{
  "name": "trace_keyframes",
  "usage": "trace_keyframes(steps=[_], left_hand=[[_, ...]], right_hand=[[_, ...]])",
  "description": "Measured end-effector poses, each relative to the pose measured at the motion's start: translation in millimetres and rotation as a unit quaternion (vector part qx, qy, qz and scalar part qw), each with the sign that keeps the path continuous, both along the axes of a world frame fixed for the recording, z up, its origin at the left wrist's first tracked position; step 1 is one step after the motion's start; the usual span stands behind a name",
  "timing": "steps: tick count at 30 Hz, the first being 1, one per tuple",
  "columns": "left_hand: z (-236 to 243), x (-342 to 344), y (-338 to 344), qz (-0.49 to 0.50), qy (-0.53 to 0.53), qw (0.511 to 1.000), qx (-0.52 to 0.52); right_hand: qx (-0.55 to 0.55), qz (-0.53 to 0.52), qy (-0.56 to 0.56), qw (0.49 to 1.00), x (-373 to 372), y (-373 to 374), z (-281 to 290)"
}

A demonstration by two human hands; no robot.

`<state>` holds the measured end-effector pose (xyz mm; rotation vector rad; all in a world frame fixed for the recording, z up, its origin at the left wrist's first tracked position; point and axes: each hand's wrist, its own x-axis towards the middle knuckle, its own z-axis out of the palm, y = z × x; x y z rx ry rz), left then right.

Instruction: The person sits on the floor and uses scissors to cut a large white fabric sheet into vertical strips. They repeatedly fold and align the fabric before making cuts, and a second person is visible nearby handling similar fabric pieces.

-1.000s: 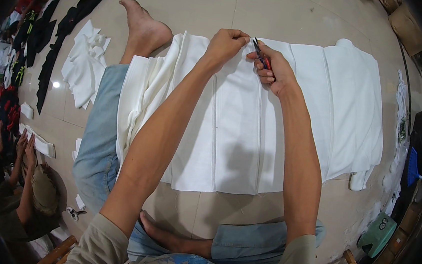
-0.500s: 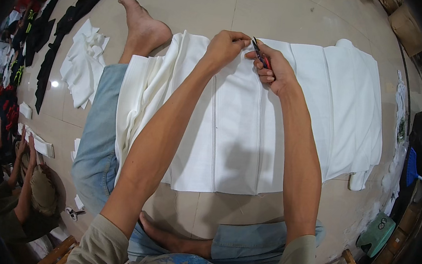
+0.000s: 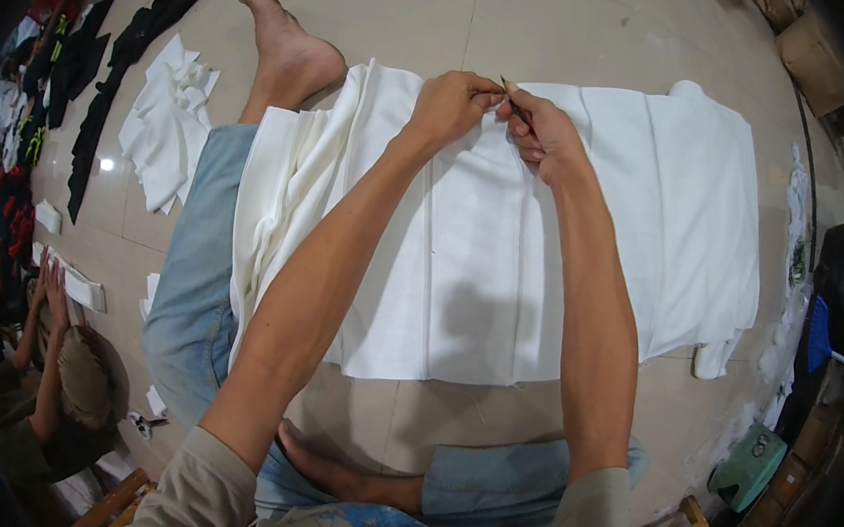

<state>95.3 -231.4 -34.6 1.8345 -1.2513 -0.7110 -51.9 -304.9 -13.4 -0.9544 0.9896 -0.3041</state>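
White fabric (image 3: 475, 233) with long seams lies spread over the floor and across my left leg, bunched in folds at its left end. At its far edge, my left hand (image 3: 453, 111) is closed in a pinch on the cloth, lifting it a little. My right hand (image 3: 551, 142) is wrapped round small thread snips (image 3: 517, 112). Their dark blades point up beside my left fingertips, and my fingers cover most of the handle. The fingertips of both hands almost meet. Whether the blades touch a thread is too small to tell.
A crumpled white cloth (image 3: 165, 131) and black strips of cloth (image 3: 140, 48) lie on the left. A person (image 3: 41, 371) sits at the lower left near a pair of scissors (image 3: 145, 425). On the right are a green stool (image 3: 751, 463) and a blue dustpan (image 3: 819, 333).
My left hand has shifted slightly down and right, and my right hand a little left. The snips have turned, so less of their red handle shows. The fabric lies almost as before.
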Motion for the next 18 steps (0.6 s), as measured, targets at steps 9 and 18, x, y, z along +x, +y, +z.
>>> trace_keyframes(steps=[9, 18], left_hand=[[36.1, -12.1, 84.4, 0.119, -0.221, 0.937, -0.242], [16.0, 44.1, 83.3, 0.004, -0.260, 0.949, -0.176]], right_hand=[[-0.107, -0.184, -0.023, 0.977, -82.2, 112.7, 25.1], [-0.046, -0.051, -0.040, 0.997, -40.7, 160.4, 53.9]])
